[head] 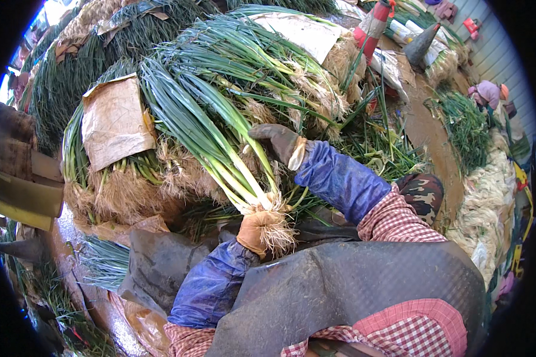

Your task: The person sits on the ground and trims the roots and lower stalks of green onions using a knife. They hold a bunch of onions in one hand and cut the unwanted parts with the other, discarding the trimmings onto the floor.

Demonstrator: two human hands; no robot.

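Observation:
My left hand (255, 233), in an orange-tan glove, is closed around the root end of a bunch of green onions (232, 156). White stems and stringy roots (278, 234) stick out at its right side, and the dark green leaves fan towards the upper left. My right hand (274, 139), in a brown glove, touches the right side of the same bunch higher up; its fingers are bent, and whether they grip a stem cannot be told. More green onions (250, 76) lie in a heap behind the bunch. A dark rubber apron (339, 285) covers my lap below.
Brown paper (118, 120) covers a rooted bundle at left. Pale paper (297, 33) lies on the heap behind, beside a red and white cone (373, 29). Loose leaves (388, 156) lie at right. A person (489, 93) is at the far right, near more piled onions (466, 129).

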